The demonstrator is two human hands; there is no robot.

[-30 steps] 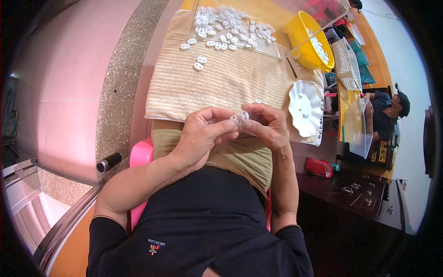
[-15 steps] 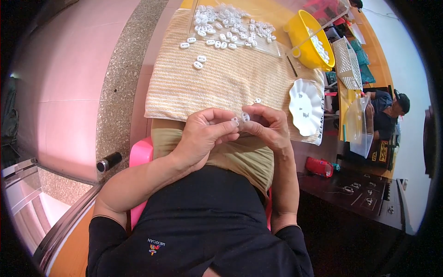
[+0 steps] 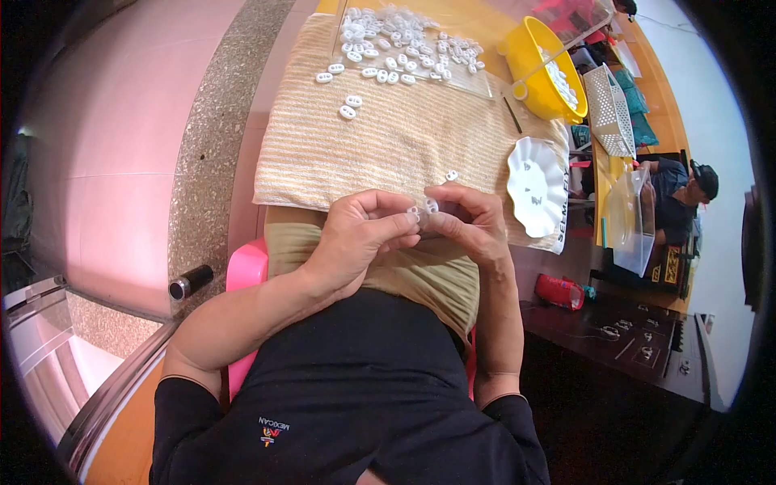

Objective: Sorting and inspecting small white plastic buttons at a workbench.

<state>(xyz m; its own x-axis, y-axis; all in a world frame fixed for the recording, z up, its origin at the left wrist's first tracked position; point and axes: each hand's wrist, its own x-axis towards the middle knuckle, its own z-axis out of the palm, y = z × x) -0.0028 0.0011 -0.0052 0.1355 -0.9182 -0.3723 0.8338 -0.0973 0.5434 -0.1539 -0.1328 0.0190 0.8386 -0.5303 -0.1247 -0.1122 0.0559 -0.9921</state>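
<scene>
Above my lap, at the near edge of the towel, both hands are pinched close together. My left hand point(image 3: 364, 234) holds a small whitish translucent piece point(image 3: 415, 212) between thumb and index finger. Between the thumb and forefinger of my right hand point(image 3: 473, 222) is a small white oval piece with two holes point(image 3: 432, 205). Fingers partly cover both pieces, and I cannot tell whether they touch. A loose white piece point(image 3: 452, 175) lies on the striped towel point(image 3: 356, 149) just beyond my right hand. Two more white oval pieces point(image 3: 348, 113) lie farther off to the left.
At the far side, a clear flat tray point(image 3: 477, 83) bears many white ovals. A yellow basket point(image 3: 525, 48) holds more. A white scalloped dish point(image 3: 521, 210) with dark bits and a thin dark stick point(image 3: 512, 115) lie right. Beyond, a person point(image 3: 687, 190) sits near a clear tub point(image 3: 630, 234).
Almost nothing differs. The two small pieces have shifted very slightly between my fingertips, and both hands keep their place and pinch.
</scene>
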